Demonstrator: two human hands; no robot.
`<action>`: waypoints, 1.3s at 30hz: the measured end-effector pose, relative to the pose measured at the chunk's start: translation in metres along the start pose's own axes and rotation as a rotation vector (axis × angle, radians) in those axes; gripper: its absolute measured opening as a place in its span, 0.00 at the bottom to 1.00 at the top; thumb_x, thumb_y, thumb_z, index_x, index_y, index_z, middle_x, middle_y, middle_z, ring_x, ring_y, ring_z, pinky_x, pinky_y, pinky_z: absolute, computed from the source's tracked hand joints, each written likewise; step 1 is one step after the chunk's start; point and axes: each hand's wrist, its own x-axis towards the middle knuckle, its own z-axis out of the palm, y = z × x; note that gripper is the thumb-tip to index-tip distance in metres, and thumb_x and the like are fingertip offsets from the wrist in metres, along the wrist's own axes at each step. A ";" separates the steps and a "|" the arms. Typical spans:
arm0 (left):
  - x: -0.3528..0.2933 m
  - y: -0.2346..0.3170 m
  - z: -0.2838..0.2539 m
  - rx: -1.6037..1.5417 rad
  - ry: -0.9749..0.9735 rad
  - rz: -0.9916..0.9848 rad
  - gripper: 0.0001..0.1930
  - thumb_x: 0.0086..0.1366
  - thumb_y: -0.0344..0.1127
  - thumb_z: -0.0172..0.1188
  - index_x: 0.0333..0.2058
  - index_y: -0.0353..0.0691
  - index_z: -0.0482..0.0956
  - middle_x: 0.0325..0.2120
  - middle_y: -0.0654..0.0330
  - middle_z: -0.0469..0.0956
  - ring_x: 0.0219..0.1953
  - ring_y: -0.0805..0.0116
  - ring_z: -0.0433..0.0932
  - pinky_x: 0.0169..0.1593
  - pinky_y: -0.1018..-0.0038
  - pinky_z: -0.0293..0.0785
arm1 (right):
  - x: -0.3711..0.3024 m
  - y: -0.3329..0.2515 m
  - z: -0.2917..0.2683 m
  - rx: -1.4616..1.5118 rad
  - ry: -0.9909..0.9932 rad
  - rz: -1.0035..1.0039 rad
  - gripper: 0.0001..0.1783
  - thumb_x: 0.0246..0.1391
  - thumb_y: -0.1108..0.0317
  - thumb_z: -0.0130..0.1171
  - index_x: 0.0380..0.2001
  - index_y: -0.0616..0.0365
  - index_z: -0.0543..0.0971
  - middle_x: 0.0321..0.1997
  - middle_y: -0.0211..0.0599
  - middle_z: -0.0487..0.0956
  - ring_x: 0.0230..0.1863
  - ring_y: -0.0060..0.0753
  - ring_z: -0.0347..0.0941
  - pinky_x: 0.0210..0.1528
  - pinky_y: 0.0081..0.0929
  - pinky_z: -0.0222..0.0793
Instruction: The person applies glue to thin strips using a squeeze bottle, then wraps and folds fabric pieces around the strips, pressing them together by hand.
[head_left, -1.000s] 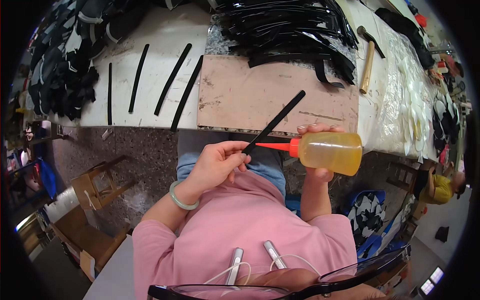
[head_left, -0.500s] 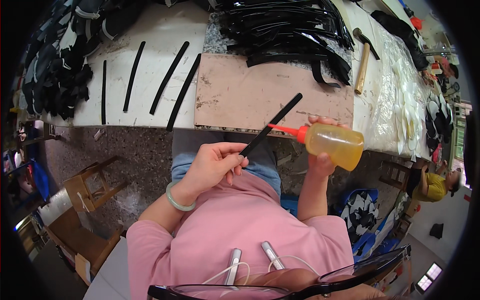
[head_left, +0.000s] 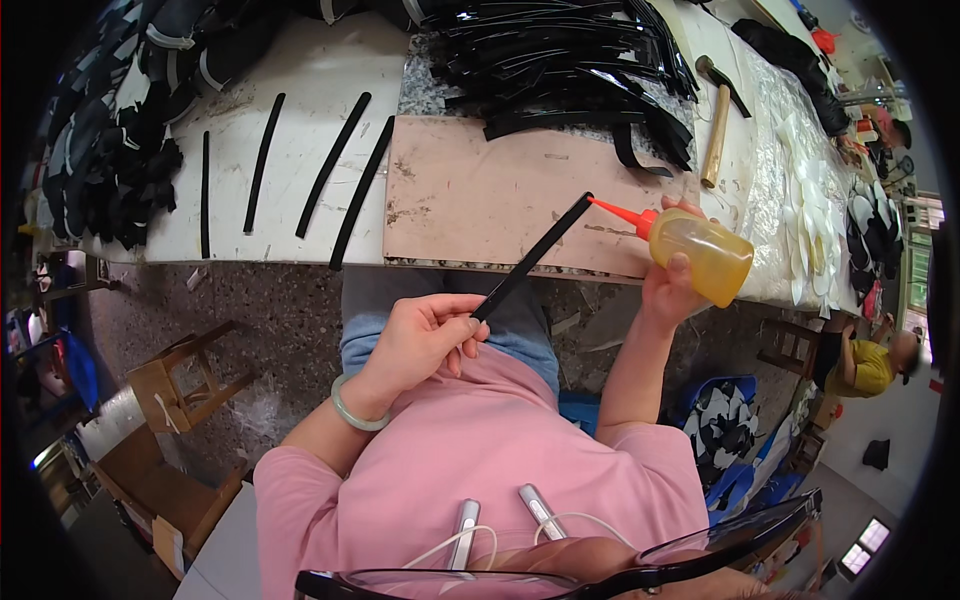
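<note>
Fingers of your left hand [head_left: 425, 340] pinch the near end of a narrow, flat black strip [head_left: 535, 258], which slants far-right over a rectangular pinkish board [head_left: 450, 200]. Your right hand [head_left: 672, 287] grips a translucent plastic bottle of yellow liquid [head_left: 708, 260], its pointed red nozzle [head_left: 622, 213] at the strip's far end.

No lettering, number or sign can be read. The flat, pinkish-tan rectangular board [head_left: 480, 215] on the white counter [head_left: 290, 60] bears a small, faint oblong mark [head_left: 557, 156] near its upper edge, too slight to make out. On the pale wall at far right, a small red patch [head_left: 936, 385] is too tiny to tell whether it is a sign.
</note>
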 end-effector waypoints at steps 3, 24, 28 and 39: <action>0.001 0.001 0.000 0.008 0.006 -0.003 0.16 0.63 0.25 0.52 0.49 0.24 0.71 0.30 0.53 0.79 0.23 0.79 0.75 0.21 0.85 0.73 | -0.008 -0.003 0.006 0.037 -0.030 0.028 0.33 0.48 0.60 0.64 0.54 0.58 0.63 0.50 0.55 0.73 0.52 0.57 0.70 0.56 0.55 0.63; 0.000 -0.001 -0.002 0.015 0.017 0.030 0.16 0.63 0.25 0.52 0.49 0.24 0.72 0.30 0.53 0.79 0.25 0.78 0.76 0.22 0.85 0.73 | -0.018 -0.005 0.006 0.036 0.005 0.079 0.34 0.48 0.59 0.61 0.55 0.60 0.61 0.50 0.52 0.72 0.51 0.56 0.70 0.58 0.51 0.62; 0.001 0.001 0.001 0.008 0.029 0.015 0.15 0.62 0.24 0.52 0.47 0.24 0.72 0.29 0.53 0.79 0.25 0.77 0.76 0.22 0.84 0.73 | -0.040 -0.014 0.018 0.208 -0.085 0.210 0.36 0.46 0.58 0.63 0.56 0.57 0.61 0.50 0.51 0.71 0.52 0.55 0.69 0.58 0.51 0.62; 0.002 0.000 -0.001 -0.017 0.025 0.017 0.14 0.61 0.23 0.52 0.46 0.24 0.73 0.29 0.54 0.79 0.24 0.77 0.76 0.22 0.84 0.73 | -0.054 -0.021 0.026 0.354 -0.150 0.368 0.39 0.43 0.60 0.70 0.56 0.48 0.60 0.50 0.46 0.71 0.52 0.50 0.69 0.52 0.49 0.67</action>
